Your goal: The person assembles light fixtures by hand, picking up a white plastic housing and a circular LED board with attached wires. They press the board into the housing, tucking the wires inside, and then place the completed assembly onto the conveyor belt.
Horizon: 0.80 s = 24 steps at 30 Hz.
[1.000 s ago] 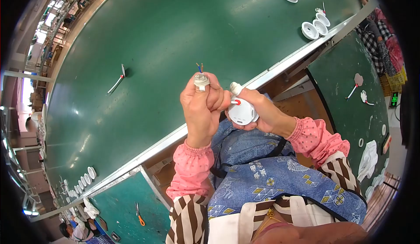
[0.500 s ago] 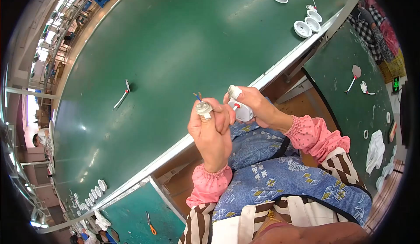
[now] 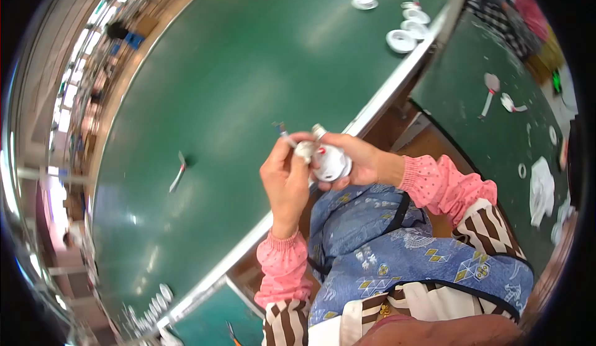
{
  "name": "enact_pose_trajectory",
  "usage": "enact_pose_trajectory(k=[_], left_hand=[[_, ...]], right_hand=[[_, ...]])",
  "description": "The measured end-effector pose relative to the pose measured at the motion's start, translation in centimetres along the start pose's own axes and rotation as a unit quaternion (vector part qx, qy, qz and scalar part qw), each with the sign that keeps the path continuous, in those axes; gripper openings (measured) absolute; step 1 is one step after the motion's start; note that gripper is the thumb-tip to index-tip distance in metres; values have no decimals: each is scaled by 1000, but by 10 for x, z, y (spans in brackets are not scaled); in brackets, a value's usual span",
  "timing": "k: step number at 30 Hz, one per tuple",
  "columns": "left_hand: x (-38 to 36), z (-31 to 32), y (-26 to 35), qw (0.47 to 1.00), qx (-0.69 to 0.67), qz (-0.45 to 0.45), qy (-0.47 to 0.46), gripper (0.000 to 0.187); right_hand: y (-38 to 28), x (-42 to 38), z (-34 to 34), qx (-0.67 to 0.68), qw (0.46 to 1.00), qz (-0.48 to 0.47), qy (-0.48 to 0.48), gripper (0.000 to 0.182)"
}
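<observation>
My left hand (image 3: pixel 285 181) is closed, its thumb and fingers pinching a short cable (image 3: pixel 287 136) with bare wire ends pointing up and away. My right hand (image 3: pixel 360 160) is wrapped round a round white housing (image 3: pixel 331 162) with a small red part near its top. Both hands touch each other in front of my lap, over the table's near edge. Wrappings cover the tips of both thumbs. The cable runs toward the housing; where it enters is hidden by the fingers.
On the green table (image 3: pixel 248 67) lie a white cable piece (image 3: pixel 178 177), white round housings (image 3: pixel 401 40) at the upper right and a row of white rings (image 3: pixel 155 305) at the lower left. A side table (image 3: pixel 459 91) holds more parts and a white cloth (image 3: pixel 542 191).
The housing has turned so its round face shows, and the cable has come into clearer view beside it. My hands are closer together. The camera view has shifted.
</observation>
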<state>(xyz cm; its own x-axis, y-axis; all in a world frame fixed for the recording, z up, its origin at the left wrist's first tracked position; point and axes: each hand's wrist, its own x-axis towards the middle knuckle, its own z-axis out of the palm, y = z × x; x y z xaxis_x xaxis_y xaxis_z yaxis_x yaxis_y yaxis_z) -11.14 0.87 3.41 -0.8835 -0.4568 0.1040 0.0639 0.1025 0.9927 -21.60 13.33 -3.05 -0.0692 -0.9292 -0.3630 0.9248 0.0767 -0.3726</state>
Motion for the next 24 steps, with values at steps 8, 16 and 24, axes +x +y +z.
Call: enact_pose_trajectory(k=[8,16,24], left_hand=[[84,44,-6,996,18,84,9,16],[211,144,-64,993,18,72,-91,24],[145,81,-68,949,232,188,-103,35]], right_hand=[[-21,-92,-56,-156,960,-214,89,51],[-10,-168,-59,-234,886,-262,302,31],[-12,-198,-79,-234,791,-361,436,20]])
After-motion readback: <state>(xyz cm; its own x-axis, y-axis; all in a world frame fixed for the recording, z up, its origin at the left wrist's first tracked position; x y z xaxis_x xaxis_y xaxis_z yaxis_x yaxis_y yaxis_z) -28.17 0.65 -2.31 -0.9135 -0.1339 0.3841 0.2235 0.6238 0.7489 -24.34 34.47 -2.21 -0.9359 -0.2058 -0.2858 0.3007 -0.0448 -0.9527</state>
